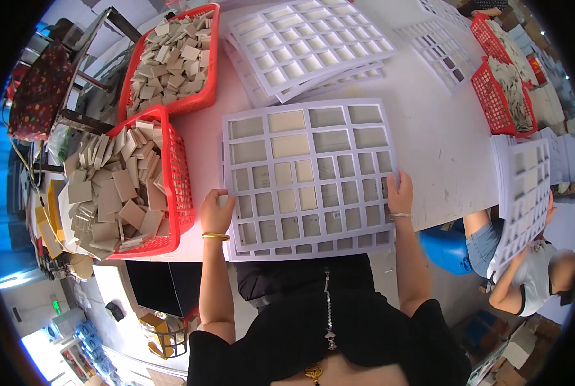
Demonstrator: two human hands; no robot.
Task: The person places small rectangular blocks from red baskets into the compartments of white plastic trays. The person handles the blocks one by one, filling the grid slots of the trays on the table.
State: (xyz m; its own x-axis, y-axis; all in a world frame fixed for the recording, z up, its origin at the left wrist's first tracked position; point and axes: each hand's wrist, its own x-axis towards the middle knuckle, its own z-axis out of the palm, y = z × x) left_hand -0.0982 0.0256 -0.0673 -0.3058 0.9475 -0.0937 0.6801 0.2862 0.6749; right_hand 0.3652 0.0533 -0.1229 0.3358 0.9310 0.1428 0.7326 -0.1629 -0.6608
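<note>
A white grid tray (312, 138) with many rectangular compartments lies on the table in front of me, on top of at least one similar tray (313, 251) whose lower edge sticks out. Several compartments at the tray's middle left show cream tiles (287, 121); the others look grey. My left hand (218, 211), with a gold bangle at the wrist, is closed on the tray's left edge. Opposite it, my right hand (400, 195) grips the right edge between thumb and fingers. Fingertips under the edges are partly hidden.
Two red baskets (179, 174) heaped with beige tiles (123, 183) stand at left. More white trays (313, 42) are piled at the table's far side. At right are other red baskets (504, 96), a blue stool (451, 249) and a co-worker (522, 283) holding a white tray (525, 193).
</note>
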